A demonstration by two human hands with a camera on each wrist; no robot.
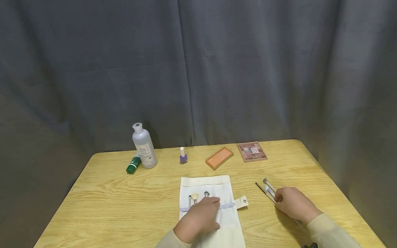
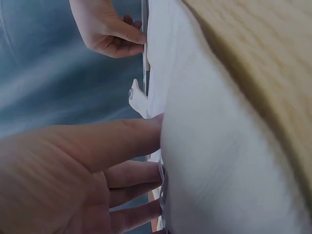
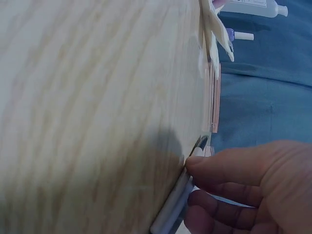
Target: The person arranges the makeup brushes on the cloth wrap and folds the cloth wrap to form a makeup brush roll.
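A white cloth brush roll [image 1: 227, 220] lies unfolded at the table's front, with a lilac elastic band across it and a snap tab [image 1: 242, 202] on its right side. Several makeup brushes [image 1: 194, 197] sit under the band, their heads pointing away from me. My left hand [image 1: 201, 216] rests on the roll, fingers extended over the band and covering the brush handles. To the right of the roll, my right hand [image 1: 294, 204] pinches a makeup brush [image 3: 173, 207] between thumb and fingers, low over the table. Other brushes [image 1: 262, 189] lie alongside it, partly hidden by the hand.
Toward the back stand a clear pump-less bottle [image 1: 144, 148] and a purple nail polish bottle [image 1: 183, 158]. A green tube [image 1: 133, 166] leans by the larger bottle. An orange case [image 1: 219, 158] and an eyeshadow palette [image 1: 252, 152] lie farther right. Dark curtains [image 1: 198, 69] hang behind the table.
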